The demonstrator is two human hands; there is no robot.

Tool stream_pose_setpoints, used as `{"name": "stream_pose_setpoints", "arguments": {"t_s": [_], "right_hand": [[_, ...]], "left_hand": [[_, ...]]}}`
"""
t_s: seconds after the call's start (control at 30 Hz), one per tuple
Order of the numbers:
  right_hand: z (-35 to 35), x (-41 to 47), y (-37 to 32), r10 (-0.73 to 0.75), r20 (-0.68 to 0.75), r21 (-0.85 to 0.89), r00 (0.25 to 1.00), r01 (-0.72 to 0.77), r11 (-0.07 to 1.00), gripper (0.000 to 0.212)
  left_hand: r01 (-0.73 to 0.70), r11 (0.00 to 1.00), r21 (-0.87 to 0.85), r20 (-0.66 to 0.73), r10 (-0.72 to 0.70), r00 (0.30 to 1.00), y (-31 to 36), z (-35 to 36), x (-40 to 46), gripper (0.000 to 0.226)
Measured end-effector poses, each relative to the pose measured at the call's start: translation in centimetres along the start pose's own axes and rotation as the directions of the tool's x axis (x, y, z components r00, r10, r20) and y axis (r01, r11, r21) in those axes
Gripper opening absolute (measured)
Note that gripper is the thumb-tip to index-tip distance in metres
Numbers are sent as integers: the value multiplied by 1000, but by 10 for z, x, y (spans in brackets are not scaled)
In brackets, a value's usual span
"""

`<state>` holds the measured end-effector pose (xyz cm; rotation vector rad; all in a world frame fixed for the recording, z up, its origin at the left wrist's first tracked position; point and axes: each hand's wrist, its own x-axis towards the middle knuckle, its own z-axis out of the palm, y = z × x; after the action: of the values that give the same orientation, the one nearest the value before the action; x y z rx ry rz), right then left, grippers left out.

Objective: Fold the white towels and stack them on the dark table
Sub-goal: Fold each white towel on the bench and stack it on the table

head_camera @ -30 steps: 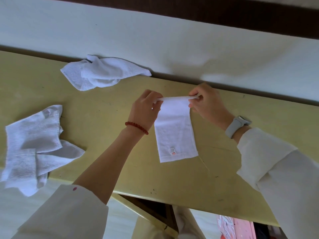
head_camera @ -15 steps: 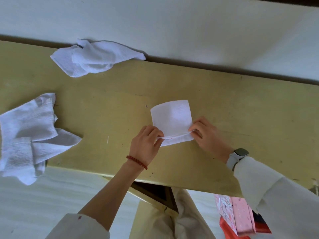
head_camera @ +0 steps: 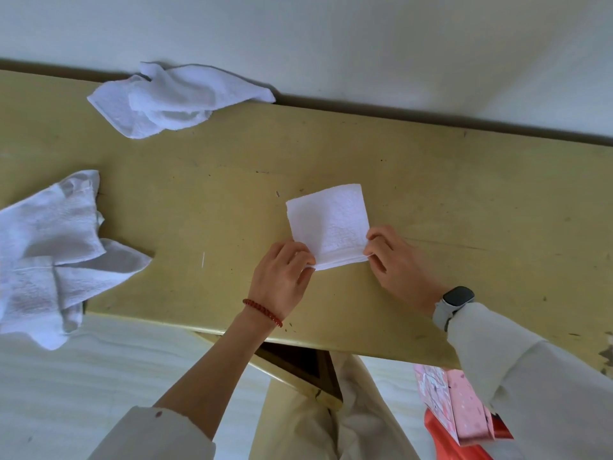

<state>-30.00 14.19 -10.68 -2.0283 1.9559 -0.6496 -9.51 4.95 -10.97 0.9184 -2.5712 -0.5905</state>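
A long yellowish table [head_camera: 431,180] with a worn, scuffed and speckled top stands close against a plain pale wall [head_camera: 331,38], with a dark strip of shadow running along the gap between them. Its front edge is chipped at the right, and a dark opening shows beneath it. Below lies a pale floor [head_camera: 83,376], and soft, even light fills the room.

You have a pink patterned box [head_camera: 459,405] below the table's near edge at the right, lying on something red [head_camera: 444,436]. A pale wall [head_camera: 331,38] runs behind the far edge.
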Motion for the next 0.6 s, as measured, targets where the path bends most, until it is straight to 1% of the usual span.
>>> {"name": "stream_pose_setpoints", "arguments": {"t_s": [0.13, 0.2, 0.27, 0.3, 0.33, 0.4, 0.47, 0.5, 0.57, 0.6], "right_hand": [[3, -3, 1, -2, 1, -11, 1000, 2, 1000, 6], [5, -5, 3, 6, 19, -22, 1000, -6, 1000, 8], [6, -8, 3, 6, 38, -46, 999, -4, 999, 11], [5, -9, 2, 8, 37, -65, 999, -6, 998, 11], [3, -11, 0, 18, 15, -96, 1000, -17, 995, 13], [-1, -6, -10, 53, -91, -181, 994, -69, 981, 16], [0, 8, -22, 58, -180, -235, 982, -100, 967, 15], [4, 17, -28, 53, -188, -246, 981, -99, 964, 16], [15, 35, -36, 63, -128, -280, 990, -97, 955, 26], [21, 41, -38, 81, -71, -314, 994, -100, 944, 30]], "left_hand": [[-12, 1000, -20, -10, 12, 1000, 0, 0, -1, 10], [-27, 1000, -6, 8, 27, 1000, -1, -1, -1, 4], [-34, 999, 3, 34, 34, 999, -2, -2, 0, 9], [-43, 999, -2, 45, 43, 998, -2, -2, 1, 7], [-46, 999, -13, 52, 47, 998, -2, -2, 2, 8], [-18, 998, -60, 44, 21, 999, 0, -4, 1, 16], [64, 986, -155, -7, -66, 998, 1, -6, 2, 17], [123, 971, -205, -37, -134, 990, 1, -7, 4, 18], [266, 914, -307, -100, -309, 946, 3, -8, 11, 22], [354, 863, -361, -123, -420, 899, 4, -10, 17, 21]]}}
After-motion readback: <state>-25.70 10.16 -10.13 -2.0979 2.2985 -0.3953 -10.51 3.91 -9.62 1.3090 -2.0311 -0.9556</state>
